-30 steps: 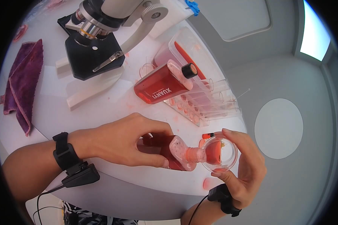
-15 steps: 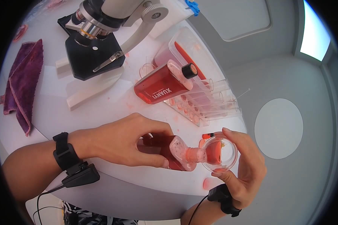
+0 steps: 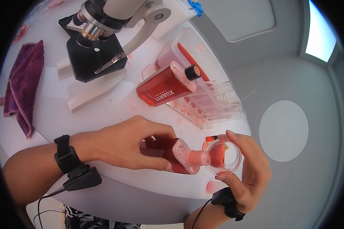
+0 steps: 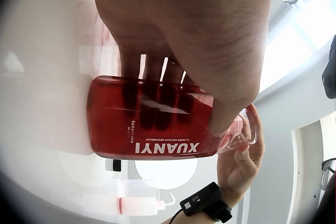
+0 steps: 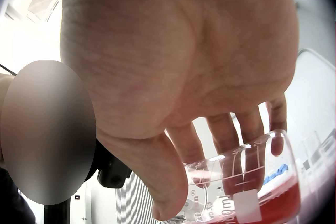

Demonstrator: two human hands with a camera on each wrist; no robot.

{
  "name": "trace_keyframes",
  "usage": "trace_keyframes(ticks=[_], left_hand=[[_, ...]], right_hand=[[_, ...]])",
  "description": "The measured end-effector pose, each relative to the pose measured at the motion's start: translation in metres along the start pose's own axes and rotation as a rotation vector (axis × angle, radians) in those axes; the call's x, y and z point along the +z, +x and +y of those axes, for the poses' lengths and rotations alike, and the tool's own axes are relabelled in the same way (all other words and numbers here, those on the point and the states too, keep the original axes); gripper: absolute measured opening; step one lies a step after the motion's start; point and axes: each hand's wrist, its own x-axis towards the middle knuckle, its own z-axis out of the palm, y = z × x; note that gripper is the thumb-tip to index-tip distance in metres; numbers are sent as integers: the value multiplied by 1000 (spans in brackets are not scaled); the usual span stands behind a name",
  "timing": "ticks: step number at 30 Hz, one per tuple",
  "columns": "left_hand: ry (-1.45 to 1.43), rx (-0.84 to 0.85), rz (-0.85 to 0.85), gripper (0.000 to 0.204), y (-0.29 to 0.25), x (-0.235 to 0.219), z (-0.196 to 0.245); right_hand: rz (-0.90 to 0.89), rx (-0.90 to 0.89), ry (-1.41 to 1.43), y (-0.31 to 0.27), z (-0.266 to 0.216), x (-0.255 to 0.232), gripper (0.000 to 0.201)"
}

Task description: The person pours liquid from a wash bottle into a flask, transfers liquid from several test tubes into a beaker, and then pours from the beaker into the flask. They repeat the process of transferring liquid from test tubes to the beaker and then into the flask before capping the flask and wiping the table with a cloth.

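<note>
My left hand [image 3: 128, 143] grips a flat bottle of red liquid [image 4: 110, 116], thumb on one side and fingers on the other. The bottle is tipped over, and white XUANYI lettering shows in the left wrist view. Its uncapped neck meets the mouth of a small glass beaker [image 5: 247, 203], overlapping it in the head view. Fingers and thumb of my right hand [image 3: 254, 168] hold this beaker round its sides, tilted toward the bottle. Red liquid lies along the beaker's lower side in the right wrist view.
A black-capped XUANYI bottle [image 3: 160, 87] stands beyond my hands, beside a clear rack of test tubes [image 3: 218, 110] and a plastic tub [image 3: 170, 53]. Farther left are a microscope [image 3: 93, 63] and a folded purple cloth [image 3: 25, 87]. The white table [image 3: 99, 118] has pink stains.
</note>
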Motion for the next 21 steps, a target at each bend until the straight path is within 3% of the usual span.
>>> trace_keyframes(ticks=[21], left_hand=[[10, -47, -34, 44, 1, -2, 1]], right_hand=[[-25, 51, 21, 4, -9, -3, 71]])
